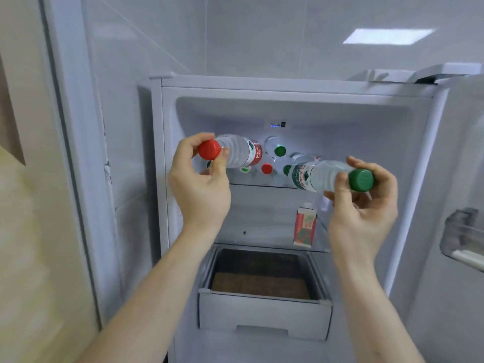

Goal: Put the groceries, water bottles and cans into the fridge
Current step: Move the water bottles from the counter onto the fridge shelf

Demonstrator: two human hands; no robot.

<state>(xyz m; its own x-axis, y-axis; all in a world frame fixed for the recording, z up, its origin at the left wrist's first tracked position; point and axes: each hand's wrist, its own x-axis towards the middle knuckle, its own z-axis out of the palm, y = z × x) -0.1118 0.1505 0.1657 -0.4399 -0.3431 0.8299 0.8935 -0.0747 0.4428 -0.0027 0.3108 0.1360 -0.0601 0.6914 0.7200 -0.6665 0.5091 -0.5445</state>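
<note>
Head view shows the left hand gripping a red-capped bottle and the right hand gripping a green-capped bottle, both held horizontally, base first, likely to slide onto the fridge's top shelf beside bottles already lying there.

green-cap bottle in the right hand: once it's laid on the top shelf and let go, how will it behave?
The green-cap bottle is round and held on its side, so it will probably roll unless it rests against the bottles already lying there. It looks full of water, so likely heavy for its size. The ribbed, thin plastic may give slightly under the right hand.
</note>
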